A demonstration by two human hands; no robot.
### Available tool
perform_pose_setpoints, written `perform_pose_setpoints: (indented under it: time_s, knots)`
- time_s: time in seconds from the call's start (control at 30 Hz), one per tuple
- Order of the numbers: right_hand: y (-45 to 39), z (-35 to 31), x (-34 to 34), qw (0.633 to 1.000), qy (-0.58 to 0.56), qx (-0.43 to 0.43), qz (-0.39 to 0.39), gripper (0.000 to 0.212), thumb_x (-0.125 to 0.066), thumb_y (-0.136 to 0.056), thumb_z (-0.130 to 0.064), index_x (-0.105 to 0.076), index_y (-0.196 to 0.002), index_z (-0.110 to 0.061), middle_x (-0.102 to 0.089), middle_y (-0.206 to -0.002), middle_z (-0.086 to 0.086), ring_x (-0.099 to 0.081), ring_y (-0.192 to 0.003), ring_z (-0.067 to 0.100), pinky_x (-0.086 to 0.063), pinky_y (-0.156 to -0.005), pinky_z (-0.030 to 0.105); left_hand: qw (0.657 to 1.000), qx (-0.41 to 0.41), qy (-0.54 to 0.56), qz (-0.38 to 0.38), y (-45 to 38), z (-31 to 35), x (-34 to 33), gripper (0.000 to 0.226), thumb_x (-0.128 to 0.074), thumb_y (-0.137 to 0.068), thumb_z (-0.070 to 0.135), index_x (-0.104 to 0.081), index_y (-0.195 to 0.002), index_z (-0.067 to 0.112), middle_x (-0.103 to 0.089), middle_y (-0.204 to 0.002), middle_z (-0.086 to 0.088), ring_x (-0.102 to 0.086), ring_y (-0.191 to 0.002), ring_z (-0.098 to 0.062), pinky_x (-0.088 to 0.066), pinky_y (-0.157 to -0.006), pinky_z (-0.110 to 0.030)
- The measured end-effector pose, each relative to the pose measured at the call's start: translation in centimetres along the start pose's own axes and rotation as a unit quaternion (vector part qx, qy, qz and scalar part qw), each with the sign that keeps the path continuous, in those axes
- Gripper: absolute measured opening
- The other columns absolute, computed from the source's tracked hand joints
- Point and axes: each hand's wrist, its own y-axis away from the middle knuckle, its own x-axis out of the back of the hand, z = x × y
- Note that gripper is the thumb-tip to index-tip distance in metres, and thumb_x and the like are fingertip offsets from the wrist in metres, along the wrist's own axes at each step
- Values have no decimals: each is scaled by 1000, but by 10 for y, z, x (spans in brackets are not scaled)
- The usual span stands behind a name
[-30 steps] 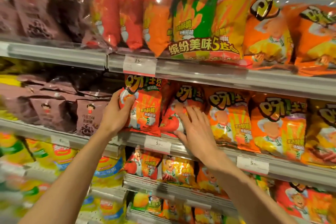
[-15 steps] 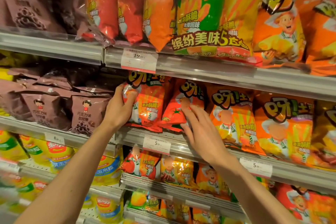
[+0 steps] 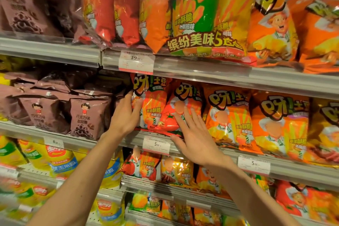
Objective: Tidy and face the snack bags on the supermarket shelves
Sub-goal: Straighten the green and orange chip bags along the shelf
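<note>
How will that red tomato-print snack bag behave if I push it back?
The red tomato-print snack bag looks puffy and glossy, so it probably weighs little, may slip under the right hand, and likely tips easily since it already leans on its neighbour.

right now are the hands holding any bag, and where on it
The left hand grips the orange-red bag by its left edge; the right hand holds nothing.
</note>
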Motion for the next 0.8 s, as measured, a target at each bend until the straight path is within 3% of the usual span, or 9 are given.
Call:
perform_pose_setpoints:
  time_s: [0.07,0.17,0.23,0.3,0.4,0.5,0.6,0.7,0.8]
  knots:
    - [4,1,7,995,-94,3,16,78,-42,-105,-55,1,-164,-29,14,-170,1,21,-155,18,6,-128,38,998,-20,-17,48,3,4,5,59,-48,-104,50,-42,-152,15,-54,-147,-10,-47,-137,-27,-41,-112,-50]
    - [15,3,20,977,-208,-13,54,77,-51,-101,-56,-11,-162,-34,-2,-171,-10,5,-157,8,-5,-126,30,993,-40,-15,112,15,10,11,55,-57,-103,41,-47,-148,13,-53,-145,-10,-46,-135,-24,-39,-112,-39]
    - [25,5,26,967,-240,-41,76,72,-54,-98,-58,-26,-159,-32,-23,-167,-12,-20,-153,7,-21,-123,29,989,-53,-1,139,28,16,14,47,-60,-102,38,-52,-142,15,-55,-138,-6,-50,-129,-21,-39,-106,-32]
    - [39,8,31,943,-311,-81,88,64,-57,-96,-58,-38,-152,-34,-47,-151,-15,-46,-135,2,-39,-110,25,986,-58,43,151,44,24,14,35,-62,-101,36,-58,-133,21,-59,-128,0,-56,-118,-17,-45,-101,-34]
    - [70,15,31,888,-428,-138,99,45,-64,-95,-48,-52,-137,-36,-65,-119,-19,-64,-104,-1,-53,-86,19,983,-18,144,109,81,42,3,27,-63,-97,38,-62,-122,28,-66,-120,9,-62,-111,-8,-51,-97,-33]
    - [106,28,24,820,-525,-210,90,23,-66,-98,-27,-60,-120,-34,-69,-95,0,-64,-78,6,-53,-63,18,973,34,226,28,122,56,-18,24,-67,-96,38,-65,-118,28,-71,-111,15,-66,-105,-3,-52,-88,-25]
    - [148,47,10,746,-595,-281,105,20,-66,-97,-9,-66,-115,-18,-69,-88,7,-63,-81,14,-50,-70,29,956,67,284,-30,155,70,-44,16,-69,-98,21,-67,-114,23,-74,-101,9,-68,-94,4,-51,-79,-13]
    - [192,71,-1,742,-566,-325,155,12,-67,-96,-10,-69,-107,-14,-72,-88,5,-65,-80,16,-52,-68,22,943,84,317,-46,181,89,-69,15,-71,-95,14,-70,-111,17,-73,-96,0,-68,-86,2,-54,-79,-16]
    - [234,100,-7,744,-538,-348,188,10,-69,-96,-15,-71,-106,-16,-77,-86,2,-72,-80,15,-55,-64,19,933,92,343,-53,204,115,-94,16,-71,-94,9,-69,-104,21,-71,-93,2,-67,-84,5,-53,-79,-13]
